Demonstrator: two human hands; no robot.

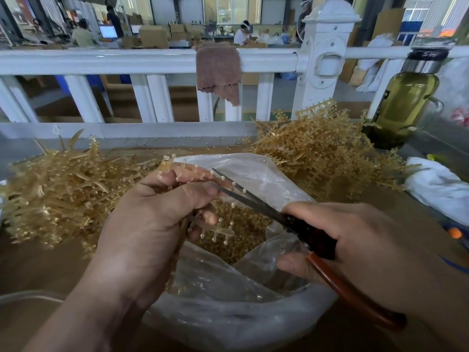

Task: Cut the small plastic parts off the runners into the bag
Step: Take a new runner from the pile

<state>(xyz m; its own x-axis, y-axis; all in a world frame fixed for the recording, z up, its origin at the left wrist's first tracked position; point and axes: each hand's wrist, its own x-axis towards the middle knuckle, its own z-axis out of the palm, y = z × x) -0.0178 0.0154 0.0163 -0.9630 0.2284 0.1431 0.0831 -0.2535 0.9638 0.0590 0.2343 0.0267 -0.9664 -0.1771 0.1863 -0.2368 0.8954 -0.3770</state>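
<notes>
- Hands: two. The left hand is clenched around one runner strip, held above the bag mouth. A second strip protrudes below its fingers.
- Scissors: one pair. The right hand is wrapped around the red-brown handles. The blades stand slightly apart at the tip of the upper strip.
- Bag: one, clear plastic, mouth open between the forearms. It contains a heap of small cut parts.
- Runner piles: two. The left pile and the right pile flank the bag.
- Bottle: one, upright behind the right pile, containing yellow-green liquid.
- Cloth: one, draped over the white railing.
</notes>
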